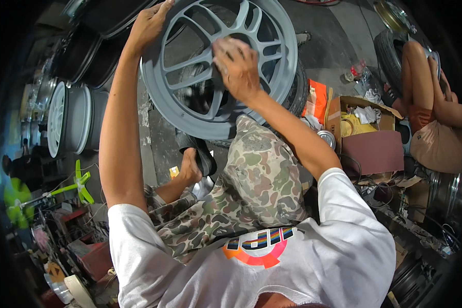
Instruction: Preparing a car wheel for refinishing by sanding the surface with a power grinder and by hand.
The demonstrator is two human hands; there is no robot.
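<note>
A grey multi-spoke alloy wheel rim [218, 126] is tilted in front of my knees, over a dark tyre [299, 95]. My left hand [151, 23] grips the rim's outer lip at its upper left, fingers curled over the edge. Against the spokes near the hub lies my right hand [237, 69], its fingers bent and slightly smeared by motion. Something thin may be under those fingers, but I cannot make it out.
An open cardboard box [364, 115] with crumpled paper stands at right, beside an orange packet [315, 100] and a can [326, 138]. Another person [441, 128] sits at far right next to a tyre [387, 59]. More wheel rims [69, 118] stand at left, near a green fan [82, 182].
</note>
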